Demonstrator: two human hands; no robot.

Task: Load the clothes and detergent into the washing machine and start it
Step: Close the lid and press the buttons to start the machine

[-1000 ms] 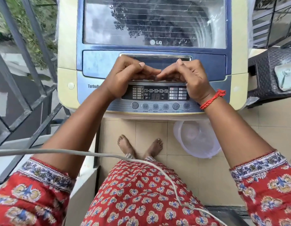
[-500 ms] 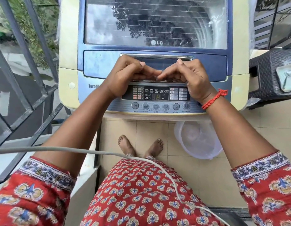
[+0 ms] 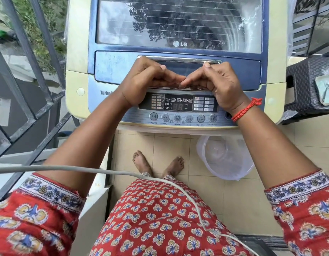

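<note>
The LG top-load washing machine (image 3: 77, 52) stands in front of me with its blue lid (image 3: 113, 67) down. Through the glass window (image 3: 178, 24) I see mostly reflections, so the drum's contents are hidden. My left hand (image 3: 147, 80) and my right hand (image 3: 219, 84) sit side by side on the lid's front edge. The thumbs lie on top, the fingers curl over the lip, and the fingertips meet in the middle. Just below them is the control panel (image 3: 178, 106) with a faint number on its display and a row of round buttons (image 3: 178, 118). No detergent is in sight.
A clear plastic tub (image 3: 224, 159) lies on the tiled floor under the machine's front right. A grey cable (image 3: 86, 169) runs across my lap. A metal railing (image 3: 30, 89) stands at the left and a dark wicker stool (image 3: 307, 80) at the right.
Both hands stay in the same place on the lid's edge. Only the view shifts slightly.
</note>
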